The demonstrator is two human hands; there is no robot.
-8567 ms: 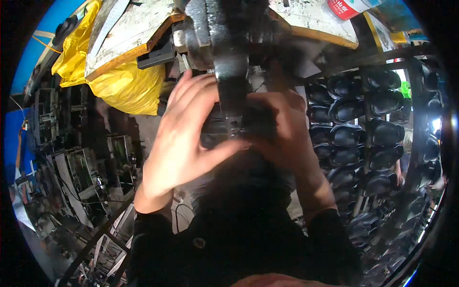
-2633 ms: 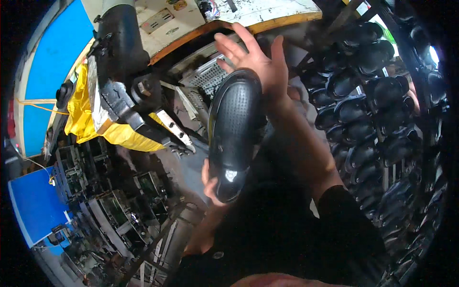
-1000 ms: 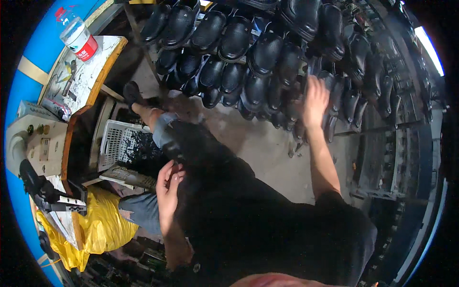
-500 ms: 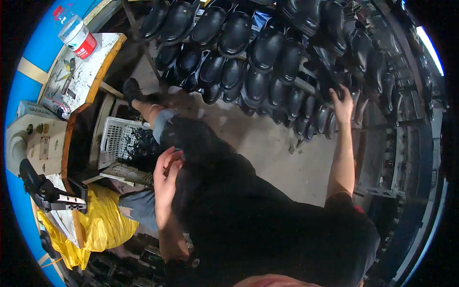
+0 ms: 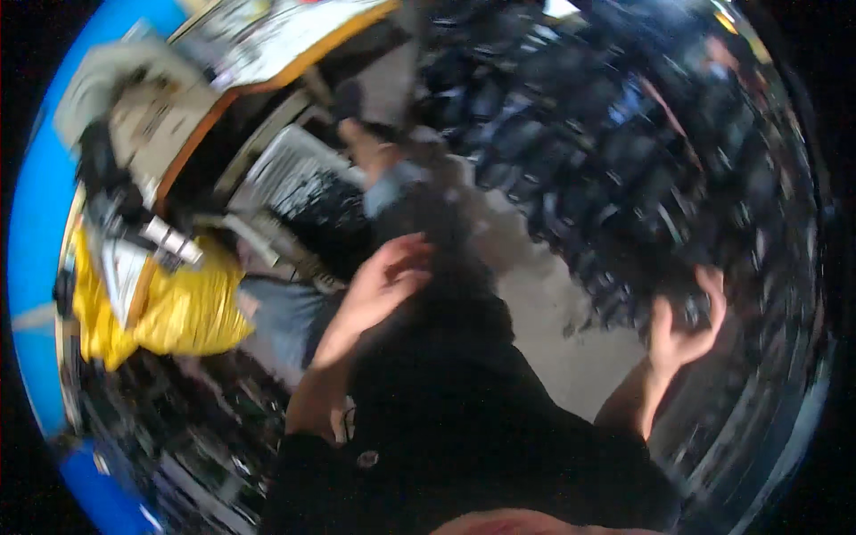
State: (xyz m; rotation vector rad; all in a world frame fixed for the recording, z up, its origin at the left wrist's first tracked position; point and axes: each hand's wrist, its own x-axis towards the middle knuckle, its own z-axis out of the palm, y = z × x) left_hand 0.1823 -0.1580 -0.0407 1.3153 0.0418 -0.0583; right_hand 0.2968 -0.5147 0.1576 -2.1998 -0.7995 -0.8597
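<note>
So the black shoes (image 5: 553, 134) hang in crowded rows across the upper right, pretty smeared by motion blur, so don't ask me to pick out single pairs. The right hand (image 5: 685, 343) is at the lower edge of that bunch, palm up-ish, thumb and a finger spread well apart. There's something dark in and behind that gap, but honestly I can't tell if it's gripping a shoe or just has them behind it.

Left hand (image 5: 388, 281) is over by the dark clothing (image 5: 428, 401) on the person's lap, fingers loosely bent, nothing visible in it. Just past it there's a pale slatted crate (image 5: 290, 160) with a heap of black bits (image 5: 330, 209) inside.

Further left, a yellow bag (image 5: 192, 312) sits bunched up below a machine (image 5: 111, 178) with a dark arm. White worktable (image 5: 308, 40) with an orange-brown edge up top, grey floor (image 5: 544, 321) between the hands, blue wall (image 5: 40, 196) at the far left.
</note>
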